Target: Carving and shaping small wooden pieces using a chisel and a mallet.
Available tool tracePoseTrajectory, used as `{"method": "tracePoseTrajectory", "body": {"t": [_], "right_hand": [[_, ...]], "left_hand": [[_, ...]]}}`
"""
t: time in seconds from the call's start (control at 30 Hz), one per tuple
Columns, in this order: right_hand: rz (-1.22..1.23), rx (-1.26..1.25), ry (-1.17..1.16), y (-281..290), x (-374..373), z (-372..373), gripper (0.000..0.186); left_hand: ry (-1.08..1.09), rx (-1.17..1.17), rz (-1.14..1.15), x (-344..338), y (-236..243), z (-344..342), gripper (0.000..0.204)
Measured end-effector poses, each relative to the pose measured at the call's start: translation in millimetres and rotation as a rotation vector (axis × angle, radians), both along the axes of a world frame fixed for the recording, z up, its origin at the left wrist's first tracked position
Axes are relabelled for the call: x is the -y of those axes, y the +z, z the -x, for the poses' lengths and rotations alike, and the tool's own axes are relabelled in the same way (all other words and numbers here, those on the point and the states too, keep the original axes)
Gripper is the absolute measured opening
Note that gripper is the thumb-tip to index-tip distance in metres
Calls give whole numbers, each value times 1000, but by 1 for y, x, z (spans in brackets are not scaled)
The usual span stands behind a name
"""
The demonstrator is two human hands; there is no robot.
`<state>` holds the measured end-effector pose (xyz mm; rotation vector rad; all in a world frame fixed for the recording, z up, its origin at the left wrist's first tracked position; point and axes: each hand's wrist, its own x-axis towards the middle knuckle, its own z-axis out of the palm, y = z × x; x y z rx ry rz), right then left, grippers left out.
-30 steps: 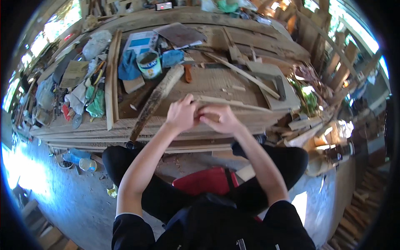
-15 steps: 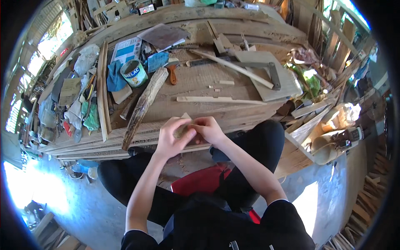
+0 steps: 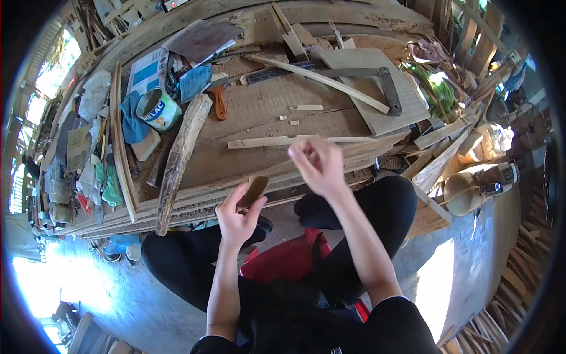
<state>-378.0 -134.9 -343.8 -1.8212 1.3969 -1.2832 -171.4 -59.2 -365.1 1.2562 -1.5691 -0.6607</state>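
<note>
My left hand [image 3: 236, 219] holds a small flat brown piece [image 3: 254, 190] between thumb and fingers, just in front of the workbench's near edge. What that piece is made of does not show. Blurred by motion, my right hand [image 3: 321, 166] is up over the bench edge with its fingers bent. Whether it grips anything cannot be made out. A long thin wooden strip [image 3: 259, 143] lies on the bench just beyond it, partly covered by the hand. Farther back are a small wood piece [image 3: 306, 108] and some tiny offcuts.
On the bench lie a rough stick [image 3: 184, 159], an open paint can [image 3: 159, 112], an orange-handled scraper or brush [image 3: 220, 103], a saw [image 3: 389, 91] over a pale board [image 3: 407, 118] and a slanting strip [image 3: 330, 85]. Bags and tools crowd the left. Below is a red object [image 3: 283, 259].
My hands were together on the piece. The right hand has let go and moved up and right toward the strip. The left has lowered slightly with the piece, and the view has shifted.
</note>
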Motion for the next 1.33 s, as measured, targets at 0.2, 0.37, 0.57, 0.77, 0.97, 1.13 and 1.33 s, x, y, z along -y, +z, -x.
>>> {"method": "tracePoseTrajectory", "body": {"t": [0.2,0.37,0.57,0.77,0.97,1.13,1.33], "right_hand": [[277,-420,-147,-31,38,21,20],[186,-322,-55,-37,29,22,23],[227,-168,-19,-41,38,24,18],[178,-148,-28,-37,47,16,9],[131,-123,-52,-40,47,21,8],[121,-101,-44,-35,47,15,11],[100,-129,-70,-35,48,15,12]], "left_hand": [[-19,-325,-216,9,-6,6,29],[79,184,-49,35,3,15,25],[64,442,119,71,23,39,21],[111,700,267,111,3,60,19],[121,655,202,115,-3,82,8],[170,713,161,113,0,76,10],[170,968,140,105,0,71,65]]}}
